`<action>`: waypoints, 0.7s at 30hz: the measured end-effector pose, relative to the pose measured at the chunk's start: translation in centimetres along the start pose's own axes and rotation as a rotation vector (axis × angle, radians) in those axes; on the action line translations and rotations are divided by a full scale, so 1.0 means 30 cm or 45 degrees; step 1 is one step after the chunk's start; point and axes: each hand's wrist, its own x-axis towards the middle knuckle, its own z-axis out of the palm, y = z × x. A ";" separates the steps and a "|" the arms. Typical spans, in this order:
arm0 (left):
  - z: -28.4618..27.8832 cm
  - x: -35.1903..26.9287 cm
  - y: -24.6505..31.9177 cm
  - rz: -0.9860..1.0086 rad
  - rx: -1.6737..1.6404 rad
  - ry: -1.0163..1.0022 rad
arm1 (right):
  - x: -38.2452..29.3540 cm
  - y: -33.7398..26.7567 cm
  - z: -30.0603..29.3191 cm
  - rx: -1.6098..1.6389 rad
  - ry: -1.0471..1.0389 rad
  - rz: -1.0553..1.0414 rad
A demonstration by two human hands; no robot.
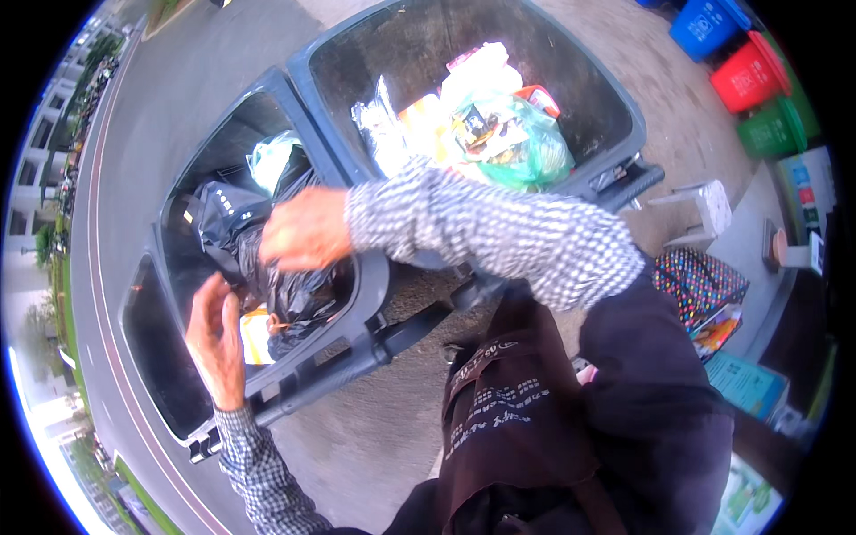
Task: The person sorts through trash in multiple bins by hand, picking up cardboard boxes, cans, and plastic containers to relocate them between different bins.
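Note:
My right hand (307, 229), blurred and with curled fingers, is over a black plastic rubbish bag (304, 291) in a dark wheeled bin (374, 284). Its fingertips are turned away, so a hold on the bag cannot be made out. At the near left side of this bin is my left hand (217, 341), thumb and fingers apart, with nothing seen between them. A dark blue bag with white marks (231, 204) lies beside the black one. A pale plastic bag (271, 160) sits deeper inside, and a yellow and white packet (255, 334) lies near the handle side.
A second open bin (635, 120) adjoins it, holding a green translucent bag of waste (528, 150) and white bags. At right are a white stool (715, 207), a polka-dot bag (699, 281), and blue (709, 27), red (749, 73) and green (772, 130) bins. A road (160, 100) runs along the left.

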 end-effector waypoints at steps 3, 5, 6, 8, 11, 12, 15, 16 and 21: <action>0.232 0.176 0.194 0.099 -0.132 -0.034 | -0.330 0.258 -0.249 -0.144 0.056 0.305; 0.420 0.289 0.263 0.404 0.007 -0.064 | -0.584 0.487 -0.404 -0.001 -0.103 0.778; 0.500 0.331 0.293 0.592 0.102 -0.086 | -0.726 0.559 -0.481 -0.077 -0.090 0.762; 0.649 0.378 0.297 0.802 0.292 -0.154 | -0.976 0.701 -0.481 -0.308 -0.222 1.028; 0.840 0.395 0.218 0.787 0.326 -0.253 | -1.176 0.768 -0.480 -0.297 -0.636 1.141; 0.865 0.400 0.219 0.797 0.352 -0.268 | -1.221 0.779 -0.454 -0.294 -0.668 1.135; 0.888 0.386 0.222 0.777 0.422 -0.297 | -1.296 0.839 -0.327 -0.284 -0.797 1.096; 0.898 0.392 0.223 0.764 0.421 -0.291 | -1.320 0.880 -0.286 -0.300 -0.857 1.094; 0.908 0.394 0.224 0.707 0.485 -0.299 | -1.416 0.975 -0.146 -0.497 -0.738 1.028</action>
